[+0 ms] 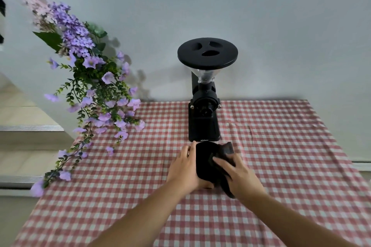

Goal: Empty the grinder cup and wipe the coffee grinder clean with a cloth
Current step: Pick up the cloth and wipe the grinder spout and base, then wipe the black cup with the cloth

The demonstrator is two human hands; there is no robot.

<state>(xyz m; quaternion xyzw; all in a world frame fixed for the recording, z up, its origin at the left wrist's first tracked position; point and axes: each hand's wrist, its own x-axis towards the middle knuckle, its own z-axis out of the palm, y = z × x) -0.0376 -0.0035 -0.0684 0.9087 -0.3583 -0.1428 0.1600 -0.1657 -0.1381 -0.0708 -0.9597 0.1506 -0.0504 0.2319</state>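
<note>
A black coffee grinder [203, 124] with a clear hopper and a round black lid stands at the back of the table, against the wall. Just in front of its base, my left hand [183, 168] grips a black grinder cup [204, 163] from the left side. My right hand [240, 176] presses a dark cloth [225, 151] against the cup's right side, and the cloth drapes over the cup and under my palm. I cannot see inside the cup.
A red-and-white checked tablecloth [281, 166] covers the table. A spray of purple artificial flowers [94, 90] leans over the table's back left corner. A pale wall runs right behind the grinder. Steps show at the left.
</note>
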